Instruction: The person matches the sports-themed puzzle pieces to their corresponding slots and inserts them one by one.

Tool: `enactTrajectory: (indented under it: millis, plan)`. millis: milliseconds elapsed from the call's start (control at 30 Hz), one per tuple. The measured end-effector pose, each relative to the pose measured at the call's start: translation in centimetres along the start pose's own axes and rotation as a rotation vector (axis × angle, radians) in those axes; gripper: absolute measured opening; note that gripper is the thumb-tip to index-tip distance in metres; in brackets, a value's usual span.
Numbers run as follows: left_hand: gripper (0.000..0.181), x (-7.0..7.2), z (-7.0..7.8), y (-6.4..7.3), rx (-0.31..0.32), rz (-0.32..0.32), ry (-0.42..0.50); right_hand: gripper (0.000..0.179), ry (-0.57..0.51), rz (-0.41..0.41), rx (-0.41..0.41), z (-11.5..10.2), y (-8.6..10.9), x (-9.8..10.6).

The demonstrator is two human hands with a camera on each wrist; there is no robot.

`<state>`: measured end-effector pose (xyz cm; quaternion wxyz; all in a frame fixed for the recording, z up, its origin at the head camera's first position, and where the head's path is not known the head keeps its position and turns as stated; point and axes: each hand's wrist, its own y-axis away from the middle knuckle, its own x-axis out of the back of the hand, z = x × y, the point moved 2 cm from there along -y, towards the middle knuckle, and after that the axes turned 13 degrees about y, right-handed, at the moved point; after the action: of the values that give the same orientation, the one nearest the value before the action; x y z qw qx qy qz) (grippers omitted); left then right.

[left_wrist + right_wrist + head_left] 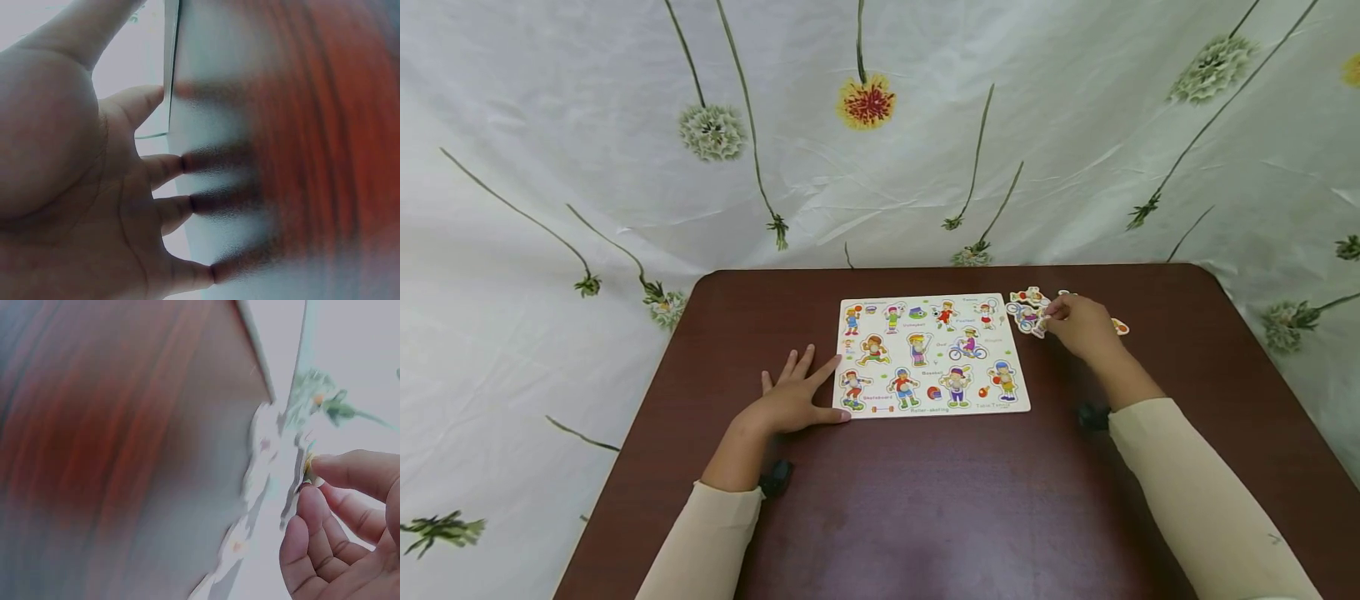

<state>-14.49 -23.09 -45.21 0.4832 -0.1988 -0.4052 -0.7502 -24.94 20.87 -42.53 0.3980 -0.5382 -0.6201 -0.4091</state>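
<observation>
A cream puzzle board (898, 352) printed with sports figures lies flat on the table. At its left edge my left hand (790, 402) rests with spread fingers, thumb at the lower left corner and index fingertip against the side. In the left wrist view the fingertips (181, 164) come down on the dark tabletop. Beyond the board's upper right corner, my right hand (1084, 329) is over a cluster of loose puzzle pieces (1026, 317). Thumb and fingers pinch the small knob of one thin puzzle piece (291, 490), seen edge-on in the right wrist view; its picture is hidden.
The dark brown table (917, 500) has rounded far corners and ends just behind the board. A white flowered cloth (925, 192) hangs behind it. An orange-tipped piece (1120, 327) shows right of my right hand. Dark wrist devices (777, 478) sit at both wrists.
</observation>
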Motion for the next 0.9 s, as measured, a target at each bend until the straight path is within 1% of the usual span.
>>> enactTrajectory:
  millis: [267, 533, 767, 900]
  plan:
    - [0.101, 0.0, -0.1, 0.0, 0.0, 0.007, 0.0, 0.021, -0.085, -0.008, 0.051, -4.2, -0.7, -1.3]
    - [0.101, 0.1, 0.0, 0.0, 0.001, 0.009, -0.004, 0.017, -0.139, -0.019, 0.116, -8.7, -1.2, -2.6]
    - [0.101, 0.0, -0.1, 0.0, 0.001, 0.008, -0.012, 0.014, -0.164, -0.058, 0.152, -12.9, -1.9, -4.5]
    - [0.101, 0.0, 0.0, -0.1, -0.003, 0.008, -0.01, 0.011, -0.16, -0.056, 0.187, -14.9, -2.4, -5.6]
